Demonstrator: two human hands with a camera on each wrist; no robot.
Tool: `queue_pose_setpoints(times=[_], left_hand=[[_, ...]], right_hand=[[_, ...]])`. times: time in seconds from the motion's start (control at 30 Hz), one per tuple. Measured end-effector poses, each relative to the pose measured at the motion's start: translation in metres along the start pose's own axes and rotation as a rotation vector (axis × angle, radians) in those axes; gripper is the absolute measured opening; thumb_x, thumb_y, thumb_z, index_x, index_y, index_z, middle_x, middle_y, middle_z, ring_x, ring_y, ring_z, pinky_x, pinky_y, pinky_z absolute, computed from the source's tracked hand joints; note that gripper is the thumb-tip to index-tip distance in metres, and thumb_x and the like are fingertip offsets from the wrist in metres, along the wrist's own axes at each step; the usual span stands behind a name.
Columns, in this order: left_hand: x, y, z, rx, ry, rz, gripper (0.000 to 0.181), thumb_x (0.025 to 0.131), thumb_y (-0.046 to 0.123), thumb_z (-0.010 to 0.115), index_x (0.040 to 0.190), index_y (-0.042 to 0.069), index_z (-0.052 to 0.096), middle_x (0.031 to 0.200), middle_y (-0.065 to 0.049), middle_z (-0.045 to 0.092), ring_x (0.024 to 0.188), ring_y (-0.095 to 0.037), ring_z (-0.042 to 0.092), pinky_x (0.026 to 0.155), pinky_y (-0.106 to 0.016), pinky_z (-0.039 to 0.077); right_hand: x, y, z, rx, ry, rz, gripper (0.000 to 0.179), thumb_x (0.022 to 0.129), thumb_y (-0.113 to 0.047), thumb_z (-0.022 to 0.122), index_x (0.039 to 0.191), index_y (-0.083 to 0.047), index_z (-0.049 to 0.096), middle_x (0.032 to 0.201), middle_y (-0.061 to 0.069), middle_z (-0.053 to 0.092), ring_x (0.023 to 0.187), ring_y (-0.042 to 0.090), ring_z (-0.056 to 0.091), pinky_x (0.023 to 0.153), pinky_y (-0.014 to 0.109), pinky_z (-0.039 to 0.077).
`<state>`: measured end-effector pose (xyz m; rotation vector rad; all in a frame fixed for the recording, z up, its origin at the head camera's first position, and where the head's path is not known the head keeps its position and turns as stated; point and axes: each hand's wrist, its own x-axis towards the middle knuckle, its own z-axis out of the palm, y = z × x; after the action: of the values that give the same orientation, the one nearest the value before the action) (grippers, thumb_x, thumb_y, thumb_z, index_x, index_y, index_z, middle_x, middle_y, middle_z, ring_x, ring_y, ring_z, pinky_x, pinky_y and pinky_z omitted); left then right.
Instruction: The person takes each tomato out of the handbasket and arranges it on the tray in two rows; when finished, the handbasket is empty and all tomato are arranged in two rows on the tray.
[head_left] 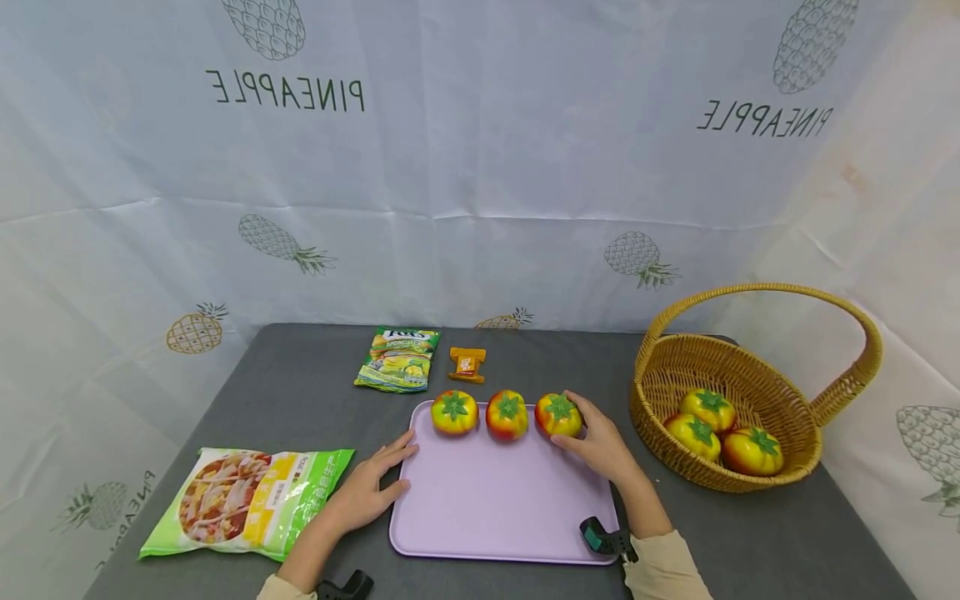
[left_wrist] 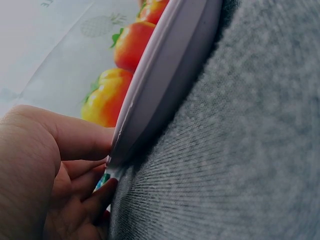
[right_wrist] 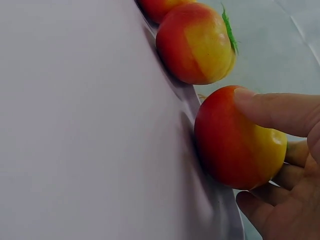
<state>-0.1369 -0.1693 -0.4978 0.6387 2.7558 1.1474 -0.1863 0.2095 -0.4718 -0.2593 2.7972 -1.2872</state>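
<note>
A lilac tray (head_left: pixel 502 500) lies on the dark table, with three red-and-yellow tomatoes in a row along its far edge: a left one (head_left: pixel 454 412), a middle one (head_left: pixel 507 416) and a right one (head_left: pixel 558 415). My right hand (head_left: pixel 600 442) holds the right tomato. In the right wrist view, the thumb lies on one side of that tomato (right_wrist: pixel 235 145) and the fingers curl behind it. At the tray's left edge rests my left hand (head_left: pixel 371 487), fingers loosely extended. The left wrist view has its thumb touching the tray's rim (left_wrist: pixel 142 95).
A wicker basket (head_left: pixel 675 458) with a tall handle stands at the right, several tomatoes inside. Left of the tray lies a large green food bag (head_left: pixel 247 500). Behind the tray are a small green snack packet (head_left: pixel 397 360) and an orange-wrapped piece (head_left: pixel 467 365).
</note>
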Motion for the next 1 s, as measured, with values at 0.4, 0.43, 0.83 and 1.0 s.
queue_pose_setpoints(times=[0.4,0.43,0.83,1.0], left_hand=[[0.000,0.000,0.000,0.001,0.003,0.008,0.048,0.090,0.015,0.059,0.136,0.007,0.051,0.153,-0.005,0.035,0.138,-0.030,0.035,0.111,-0.057,0.024],[0.000,0.000,0.000,0.000,0.003,0.009,0.048,0.090,0.015,0.059,0.136,0.007,0.051,0.153,-0.005,0.035,0.138,-0.030,0.035,0.111,-0.058,0.024],[0.000,0.000,0.001,-0.003,0.004,0.011,0.048,0.090,0.016,0.059,0.136,0.007,0.051,0.153,-0.005,0.034,0.138,-0.031,0.035,0.111,-0.057,0.023],[0.000,-0.001,0.001,-0.009,0.012,0.014,0.048,0.089,0.015,0.059,0.136,0.007,0.052,0.152,-0.005,0.035,0.138,-0.030,0.036,0.111,-0.057,0.023]], right_hand=[[0.000,-0.001,-0.001,0.011,-0.019,0.040,0.085,0.082,-0.029,0.074,0.148,-0.006,0.026,0.150,0.023,0.032,0.133,0.042,0.038,0.108,0.058,0.031],[-0.001,0.000,-0.001,0.015,-0.019,0.038,0.086,0.082,-0.029,0.074,0.149,-0.005,0.025,0.150,0.023,0.031,0.134,0.042,0.037,0.108,0.058,0.031],[-0.005,-0.002,-0.016,0.009,0.028,-0.049,0.084,0.082,-0.031,0.074,0.147,-0.004,0.029,0.149,0.022,0.035,0.134,0.044,0.036,0.107,0.058,0.033],[-0.009,-0.008,-0.024,0.003,0.060,-0.086,0.081,0.081,-0.030,0.074,0.146,-0.005,0.033,0.147,0.022,0.037,0.132,0.046,0.037,0.103,0.061,0.035]])
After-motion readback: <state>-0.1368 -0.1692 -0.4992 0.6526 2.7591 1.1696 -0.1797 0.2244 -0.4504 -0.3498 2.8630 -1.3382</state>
